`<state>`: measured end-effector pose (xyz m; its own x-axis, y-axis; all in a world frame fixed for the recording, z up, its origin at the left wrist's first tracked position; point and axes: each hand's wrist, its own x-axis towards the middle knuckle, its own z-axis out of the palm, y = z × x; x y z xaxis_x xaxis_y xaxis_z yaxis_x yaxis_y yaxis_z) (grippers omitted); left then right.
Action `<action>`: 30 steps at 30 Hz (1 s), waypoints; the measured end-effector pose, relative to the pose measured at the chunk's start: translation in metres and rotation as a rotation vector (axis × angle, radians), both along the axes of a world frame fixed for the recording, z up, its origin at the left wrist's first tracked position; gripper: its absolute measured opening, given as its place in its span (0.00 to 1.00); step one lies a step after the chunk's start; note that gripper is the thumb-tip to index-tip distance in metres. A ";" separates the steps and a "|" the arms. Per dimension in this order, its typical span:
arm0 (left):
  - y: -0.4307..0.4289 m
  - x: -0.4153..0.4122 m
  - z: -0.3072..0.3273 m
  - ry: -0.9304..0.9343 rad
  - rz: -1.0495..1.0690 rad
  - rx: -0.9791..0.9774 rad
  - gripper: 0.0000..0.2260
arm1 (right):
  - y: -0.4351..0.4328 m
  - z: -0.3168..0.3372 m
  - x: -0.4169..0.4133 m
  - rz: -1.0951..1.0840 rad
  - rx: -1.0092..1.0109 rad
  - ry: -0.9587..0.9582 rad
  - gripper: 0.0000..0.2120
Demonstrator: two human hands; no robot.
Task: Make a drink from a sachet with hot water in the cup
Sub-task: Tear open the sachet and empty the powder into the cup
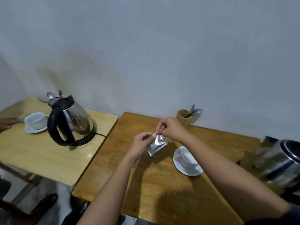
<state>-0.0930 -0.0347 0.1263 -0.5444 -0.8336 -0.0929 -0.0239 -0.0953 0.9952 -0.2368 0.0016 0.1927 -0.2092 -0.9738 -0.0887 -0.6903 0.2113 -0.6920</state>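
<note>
A small silver foil sachet [157, 145] hangs above the brown wooden table [155, 184]. My left hand [141, 143] pinches its upper left corner and my right hand [170, 128] pinches the top edge beside it. Just right of the sachet a white cup [188, 157] stands on a white saucer [178, 166], partly behind my right forearm. A steel kettle [280, 163] with a black rim sits blurred at the right edge of the table.
A wooden holder [183, 118] with spoons stands at the table's back edge. On the lighter table [40, 153] to the left are a second steel kettle [71, 122], another cup and saucer [36, 121] and another person's hand [8, 123].
</note>
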 end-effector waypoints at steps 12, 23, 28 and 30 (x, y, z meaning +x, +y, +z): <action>0.013 -0.043 0.023 0.045 -0.007 -0.010 0.07 | 0.026 0.020 -0.028 -0.146 -0.091 0.009 0.03; 0.006 -0.036 0.033 0.016 0.063 0.050 0.10 | 0.019 0.015 -0.007 -0.082 -0.168 0.110 0.06; 0.000 -0.029 0.033 0.051 0.097 0.065 0.12 | 0.015 0.012 0.001 0.017 -0.226 0.166 0.06; -0.005 -0.026 0.028 0.036 0.153 0.066 0.14 | 0.016 0.011 0.010 0.129 -0.239 0.222 0.08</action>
